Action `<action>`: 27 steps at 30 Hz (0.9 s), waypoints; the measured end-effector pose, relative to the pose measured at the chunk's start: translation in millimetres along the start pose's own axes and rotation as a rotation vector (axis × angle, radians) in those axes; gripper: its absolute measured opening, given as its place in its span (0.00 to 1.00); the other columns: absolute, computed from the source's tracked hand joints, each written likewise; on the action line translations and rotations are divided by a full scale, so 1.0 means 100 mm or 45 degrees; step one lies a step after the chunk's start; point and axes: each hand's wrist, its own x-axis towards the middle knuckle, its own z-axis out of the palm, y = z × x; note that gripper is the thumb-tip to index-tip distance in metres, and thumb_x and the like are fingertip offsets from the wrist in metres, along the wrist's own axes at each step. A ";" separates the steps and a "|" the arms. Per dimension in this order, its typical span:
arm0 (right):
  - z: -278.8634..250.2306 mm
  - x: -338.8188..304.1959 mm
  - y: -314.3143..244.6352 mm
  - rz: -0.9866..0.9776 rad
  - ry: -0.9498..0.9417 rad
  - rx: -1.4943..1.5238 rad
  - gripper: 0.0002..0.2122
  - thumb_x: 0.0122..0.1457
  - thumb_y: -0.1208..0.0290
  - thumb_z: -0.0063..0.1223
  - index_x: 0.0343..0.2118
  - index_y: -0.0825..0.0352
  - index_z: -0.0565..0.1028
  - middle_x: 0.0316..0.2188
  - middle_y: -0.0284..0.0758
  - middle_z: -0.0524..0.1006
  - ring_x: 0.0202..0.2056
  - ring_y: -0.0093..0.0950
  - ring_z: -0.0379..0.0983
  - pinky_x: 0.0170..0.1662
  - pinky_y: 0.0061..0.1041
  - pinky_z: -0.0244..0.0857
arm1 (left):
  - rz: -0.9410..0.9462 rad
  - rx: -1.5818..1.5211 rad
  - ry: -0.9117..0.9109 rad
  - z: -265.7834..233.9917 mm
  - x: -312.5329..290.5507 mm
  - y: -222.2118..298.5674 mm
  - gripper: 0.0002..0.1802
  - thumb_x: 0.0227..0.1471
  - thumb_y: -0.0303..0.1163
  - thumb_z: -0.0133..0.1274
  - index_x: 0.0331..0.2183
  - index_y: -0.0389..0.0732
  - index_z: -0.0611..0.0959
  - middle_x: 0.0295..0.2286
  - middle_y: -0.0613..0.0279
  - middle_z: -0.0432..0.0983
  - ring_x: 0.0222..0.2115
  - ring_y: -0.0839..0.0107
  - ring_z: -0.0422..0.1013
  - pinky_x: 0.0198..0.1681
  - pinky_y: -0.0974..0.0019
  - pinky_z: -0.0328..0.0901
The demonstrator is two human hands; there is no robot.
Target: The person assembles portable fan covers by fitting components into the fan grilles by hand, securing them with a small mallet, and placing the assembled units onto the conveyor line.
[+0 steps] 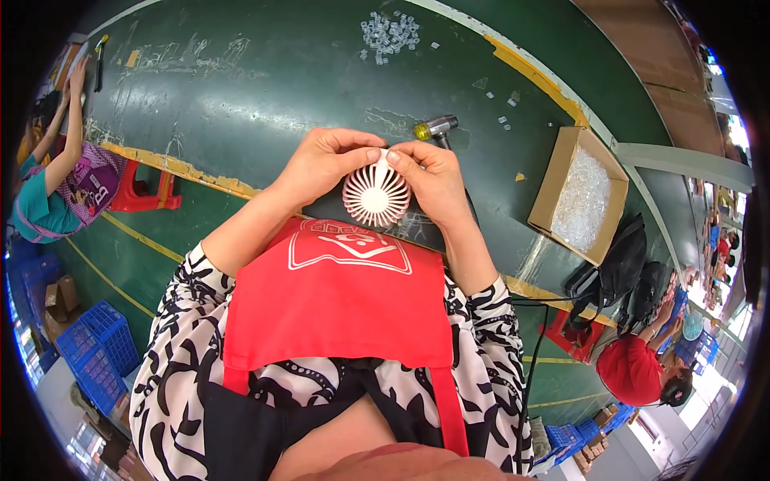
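Note:
Over the near edge of the green table I hold a round slatted grille (374, 204), white with pinkish edges and slats spreading from a plain middle disc. My left hand (330, 163) pinches its far rim with thumb and forefinger. From the other side my right hand (433, 178) grips the same rim, the two thumbs close together. Fingertips hide that part of the rim. Just beyond my right hand lies a hammer (437, 127) with a yellow face and a grey head, its dark handle partly behind my hand.
A heap of small clear pieces (391, 36) lies far across the table. An open cardboard box (553, 180) of clear pieces stands at the right, black bags (619, 260) beside it. One person (60, 172) is at the far left, another (634, 369) at the right.

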 end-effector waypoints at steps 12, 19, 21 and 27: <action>0.02 0.04 0.20 -0.665 0.282 -0.788 0.06 0.60 0.75 0.54 0.36 0.72 0.76 0.26 0.40 0.76 0.26 0.33 0.75 0.29 0.27 0.66 | 0.043 0.395 0.065 -0.82 0.24 0.52 0.11 0.55 0.32 0.59 0.28 0.32 0.83 0.24 0.63 0.79 0.24 0.81 0.72 0.28 0.76 0.67; 0.04 0.10 0.17 -0.826 0.288 -0.803 0.04 0.58 0.81 0.54 0.35 0.73 0.76 0.27 0.42 0.75 0.26 0.37 0.73 0.30 0.29 0.66 | 0.679 1.124 0.602 -1.17 0.92 1.09 0.10 0.51 0.33 0.60 0.30 0.35 0.83 0.28 0.56 0.82 0.28 0.66 0.77 0.31 0.64 0.69; 0.07 0.12 0.21 -0.824 0.293 -0.807 0.03 0.58 0.81 0.53 0.35 0.73 0.76 0.26 0.42 0.75 0.26 0.37 0.73 0.30 0.28 0.66 | 1.100 1.108 0.709 -1.15 1.23 1.00 0.09 0.48 0.31 0.61 0.32 0.37 0.84 0.28 0.55 0.81 0.28 0.59 0.77 0.32 0.61 0.70; 0.02 0.05 0.26 -0.822 0.293 -0.828 0.03 0.58 0.82 0.53 0.35 0.74 0.76 0.27 0.43 0.76 0.27 0.36 0.74 0.32 0.27 0.67 | 1.222 1.246 0.777 -0.87 1.66 0.54 0.21 0.45 0.29 0.61 0.44 0.40 0.80 0.42 0.55 0.78 0.47 0.53 0.70 0.49 0.53 0.63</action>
